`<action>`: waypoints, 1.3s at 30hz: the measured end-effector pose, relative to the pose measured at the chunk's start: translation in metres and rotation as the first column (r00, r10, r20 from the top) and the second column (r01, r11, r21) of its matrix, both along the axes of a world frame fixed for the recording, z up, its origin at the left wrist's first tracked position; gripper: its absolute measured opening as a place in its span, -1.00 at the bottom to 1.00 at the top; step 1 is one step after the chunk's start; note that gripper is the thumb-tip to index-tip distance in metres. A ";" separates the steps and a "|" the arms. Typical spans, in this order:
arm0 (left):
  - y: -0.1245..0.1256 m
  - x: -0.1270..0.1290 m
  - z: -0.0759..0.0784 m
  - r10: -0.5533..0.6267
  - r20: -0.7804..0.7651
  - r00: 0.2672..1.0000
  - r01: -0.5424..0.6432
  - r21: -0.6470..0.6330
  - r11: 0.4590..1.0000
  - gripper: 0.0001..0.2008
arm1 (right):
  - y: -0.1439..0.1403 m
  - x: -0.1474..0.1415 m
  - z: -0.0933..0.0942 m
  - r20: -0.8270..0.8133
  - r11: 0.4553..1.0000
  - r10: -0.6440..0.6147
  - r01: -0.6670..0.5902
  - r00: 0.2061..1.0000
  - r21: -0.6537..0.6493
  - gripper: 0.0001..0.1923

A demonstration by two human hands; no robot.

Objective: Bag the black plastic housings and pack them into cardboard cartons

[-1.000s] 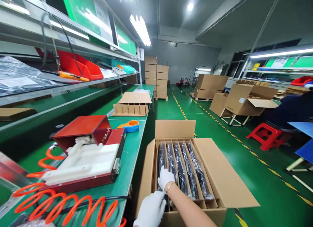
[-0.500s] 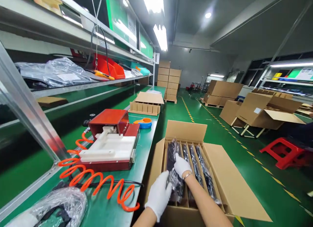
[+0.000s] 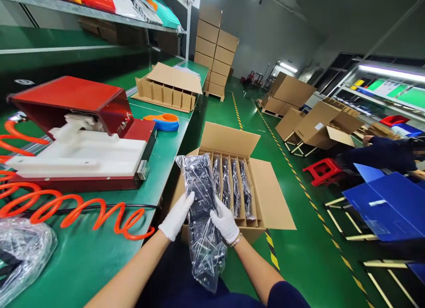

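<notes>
A long black part in a clear plastic bag (image 3: 201,197) is held up between my two white-gloved hands. My left hand (image 3: 177,214) grips its left edge with the thumb on top. My right hand (image 3: 226,221) is closed on its right edge; the fingers of both pass out of sight beneath it. Just beyond stands an open cardboard box (image 3: 229,137), its flaps folded out. Several similar bagged black parts (image 3: 236,188) stand upright in it between cardboard dividers.
On the green bench (image 3: 99,255) to the left sit a red fixture with a white bed (image 3: 89,153), a coiled orange hose (image 3: 79,210), a tape dispenser (image 3: 165,121) and a cardboard divider set (image 3: 166,93). A person (image 3: 375,155) is at the right near a red stool (image 3: 322,170) and blue boxes (image 3: 392,202).
Both hands have lifted the bagged black part out of the box's left side and drawn it toward me. The view has tilted down and turned.
</notes>
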State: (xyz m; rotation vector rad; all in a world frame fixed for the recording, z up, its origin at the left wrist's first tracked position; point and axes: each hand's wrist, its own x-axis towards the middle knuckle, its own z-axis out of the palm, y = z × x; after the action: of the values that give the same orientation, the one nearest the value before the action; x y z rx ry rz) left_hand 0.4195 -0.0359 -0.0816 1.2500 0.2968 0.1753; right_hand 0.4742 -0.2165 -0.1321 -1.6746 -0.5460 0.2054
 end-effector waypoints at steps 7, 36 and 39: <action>0.000 -0.004 0.008 0.126 -0.008 0.992 -0.125 0.054 0.991 -0.39 | -0.018 0.002 -0.007 -0.007 0.999 0.011 -0.011 1.000 -0.037 -0.34; -0.001 -0.005 0.006 0.132 -0.054 0.990 -0.130 0.043 0.991 -0.41 | -0.066 0.009 -0.046 0.491 0.637 0.228 0.252 0.841 -0.728 -0.58; -0.001 -0.005 0.007 0.144 -0.069 0.987 -0.139 0.071 0.988 -0.40 | -0.066 0.008 -0.047 0.474 0.642 0.211 0.244 0.855 -0.727 -0.59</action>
State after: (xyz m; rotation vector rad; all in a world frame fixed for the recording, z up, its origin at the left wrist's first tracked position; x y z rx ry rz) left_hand 0.4140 -0.0370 -0.0748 1.3029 0.4469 0.2630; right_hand 0.4825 -0.2828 -0.1793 -2.6281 -0.9402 -0.0693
